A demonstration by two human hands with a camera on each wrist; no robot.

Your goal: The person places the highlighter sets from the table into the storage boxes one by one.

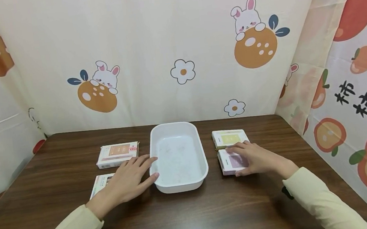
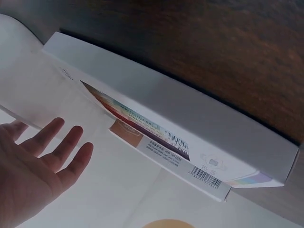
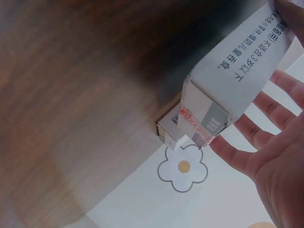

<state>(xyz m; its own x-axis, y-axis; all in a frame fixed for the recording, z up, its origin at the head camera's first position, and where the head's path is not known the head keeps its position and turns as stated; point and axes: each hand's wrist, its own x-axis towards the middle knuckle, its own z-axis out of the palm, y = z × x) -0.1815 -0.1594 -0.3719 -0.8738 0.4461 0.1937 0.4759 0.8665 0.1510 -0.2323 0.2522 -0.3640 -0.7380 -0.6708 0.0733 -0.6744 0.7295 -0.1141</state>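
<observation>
A white plastic tub (image 1: pixel 182 186) stands on the table in front of me. My left hand (image 1: pixel 126 180) reaches over its left rim, fingers spread and holding nothing. Below that forearm lies a white box (image 1: pixel 98 184), partly hidden; its barcoded side (image 2: pixel 166 95) fills the middle of the left wrist view. On the right, my right hand (image 1: pixel 258 159) grips a small white box with a purple panel (image 1: pixel 227 162), thumb on its near side and fingers across the far side. The right wrist view shows this box's printed side (image 3: pixel 237 71) between thumb and fingers.
Right behind the purple-panel box lies a box with a yellow-green panel (image 1: pixel 229 138). Another box with a brown panel (image 1: pixel 117 155) lies at the back left. A patterned curtain (image 1: pixel 153 91) hangs along the table's (image 1: pixel 168 222) back edge and right side.
</observation>
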